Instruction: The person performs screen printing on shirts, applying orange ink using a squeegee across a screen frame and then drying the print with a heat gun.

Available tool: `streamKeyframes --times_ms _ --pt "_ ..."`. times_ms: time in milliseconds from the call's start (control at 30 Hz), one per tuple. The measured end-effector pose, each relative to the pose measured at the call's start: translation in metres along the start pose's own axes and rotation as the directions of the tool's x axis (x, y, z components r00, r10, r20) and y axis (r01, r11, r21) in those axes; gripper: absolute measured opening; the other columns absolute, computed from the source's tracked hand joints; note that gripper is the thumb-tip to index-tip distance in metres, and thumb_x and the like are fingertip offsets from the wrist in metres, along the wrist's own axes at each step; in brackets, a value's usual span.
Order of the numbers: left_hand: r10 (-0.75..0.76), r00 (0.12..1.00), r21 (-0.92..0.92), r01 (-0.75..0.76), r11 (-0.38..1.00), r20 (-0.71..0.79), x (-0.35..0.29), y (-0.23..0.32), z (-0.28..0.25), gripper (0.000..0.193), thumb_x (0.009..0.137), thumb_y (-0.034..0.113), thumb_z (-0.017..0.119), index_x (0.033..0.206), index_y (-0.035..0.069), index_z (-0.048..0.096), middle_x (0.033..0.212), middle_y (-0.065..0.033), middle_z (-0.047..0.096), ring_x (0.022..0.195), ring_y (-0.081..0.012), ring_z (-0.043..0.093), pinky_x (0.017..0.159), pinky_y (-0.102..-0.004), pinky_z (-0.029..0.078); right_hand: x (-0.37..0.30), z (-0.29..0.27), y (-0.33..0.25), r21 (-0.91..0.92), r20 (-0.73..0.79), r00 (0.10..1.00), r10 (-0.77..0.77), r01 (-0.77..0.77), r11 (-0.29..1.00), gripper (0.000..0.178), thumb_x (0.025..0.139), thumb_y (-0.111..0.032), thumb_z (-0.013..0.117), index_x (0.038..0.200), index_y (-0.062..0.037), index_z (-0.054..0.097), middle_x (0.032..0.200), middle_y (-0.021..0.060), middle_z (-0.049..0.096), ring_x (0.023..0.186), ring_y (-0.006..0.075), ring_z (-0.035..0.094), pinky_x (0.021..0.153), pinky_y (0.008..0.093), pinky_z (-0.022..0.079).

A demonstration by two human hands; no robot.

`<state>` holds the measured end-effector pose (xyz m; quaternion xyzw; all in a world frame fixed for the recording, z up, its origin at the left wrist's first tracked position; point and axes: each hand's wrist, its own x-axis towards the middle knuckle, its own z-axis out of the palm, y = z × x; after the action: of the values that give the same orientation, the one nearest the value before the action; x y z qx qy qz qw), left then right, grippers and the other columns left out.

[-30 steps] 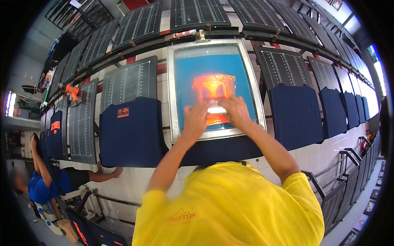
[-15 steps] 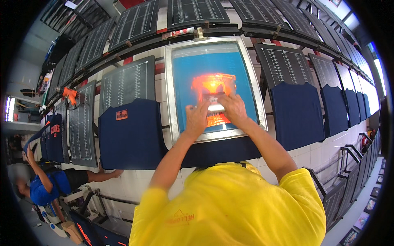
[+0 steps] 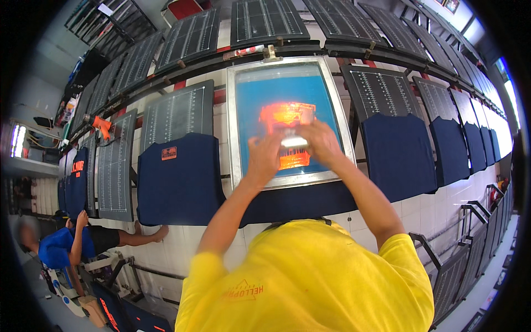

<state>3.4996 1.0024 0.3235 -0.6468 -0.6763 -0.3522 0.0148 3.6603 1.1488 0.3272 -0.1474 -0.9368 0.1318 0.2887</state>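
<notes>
A silver-framed printing screen (image 3: 234, 138) with blue mesh lies before me, bright orange ink (image 3: 287, 113) spread over its middle. Both hands grip a squeegee (image 3: 294, 142) with a pale, shiny handle, set crosswise on the mesh. My left hand (image 3: 264, 160) is closed around its left end, and my right hand (image 3: 321, 145) around the right end. Motion smears the fingers a little, and they hide the squeegee's ends. From under the screen's near edge a navy shirt (image 3: 298, 205) sticks out; the rest of it is covered.
Navy shirts on dark ruled boards flank the screen: one with a small orange print (image 3: 180, 180) at left, several at right (image 3: 398, 155). More boards (image 3: 268, 22) line the far side. An orange heat gun (image 3: 101, 127) sits left. A co-worker in blue (image 3: 58, 246) stands far left.
My hands and the squeegee have shifted slightly over the mesh, and the orange ink looks more evenly spread. The co-worker's raised hand has come down to a navy shirt's lower edge.
</notes>
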Motion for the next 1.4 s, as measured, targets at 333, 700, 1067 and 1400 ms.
streamKeyframes --times_ms 333,700,1067,1400 --pt "-0.039 0.994 0.082 0.03 0.996 0.106 -0.107 0.035 0.021 0.038 0.086 0.006 0.065 0.124 0.006 0.059 0.129 -0.0068 0.063 0.12 -0.0192 0.059 0.093 -0.0419 0.032 -0.101 0.01 -0.049 -0.032 0.236 0.972 0.016 -0.008 0.999 0.052 0.071 -0.015 0.077 0.12 -0.006 0.06 0.126 0.0073 0.06 0.11 0.0272 0.055 0.085 0.0403 0.045" --pt "-0.093 0.994 -0.01 0.094 0.996 0.05 -0.112 0.036 0.019 0.035 0.091 0.01 0.061 0.125 0.004 0.059 0.127 -0.0122 0.064 0.126 -0.0263 0.057 0.102 -0.0447 0.037 -0.112 -0.011 -0.036 0.217 0.081 0.987 0.141 -0.156 0.964 0.043 0.082 -0.02 0.076 0.119 -0.0017 0.063 0.127 0.015 0.062 0.115 0.0317 0.057 0.097 0.0427 0.044" --pt "-0.604 0.757 0.218 0.651 0.727 -0.25 -0.107 -0.074 0.011 0.057 0.094 0.023 0.061 0.137 -0.012 0.046 0.144 -0.0334 0.043 0.14 -0.0457 0.037 0.118 -0.0481 0.029 -0.153 -0.013 0.076 0.079 -0.085 0.719 0.69 -0.685 0.724 0.041 0.094 -0.015 0.059 0.131 0.0025 0.054 0.123 0.0232 0.059 0.112 0.0404 0.056 0.1 0.0461 0.042" --pt "-0.702 0.698 0.18 0.715 0.676 -0.139 -0.102 -0.088 0.01 0.056 0.092 0.023 0.067 0.13 -0.016 0.052 0.142 -0.034 0.047 0.139 -0.0453 0.039 0.117 -0.0454 0.03 -0.151 0.013 0.091 0.37 -0.055 0.578 0.814 -0.746 0.554 0.028 0.093 -0.007 0.055 0.117 0.0048 0.063 0.115 0.0246 0.065 0.11 0.0397 0.061 0.097 0.0434 0.046"
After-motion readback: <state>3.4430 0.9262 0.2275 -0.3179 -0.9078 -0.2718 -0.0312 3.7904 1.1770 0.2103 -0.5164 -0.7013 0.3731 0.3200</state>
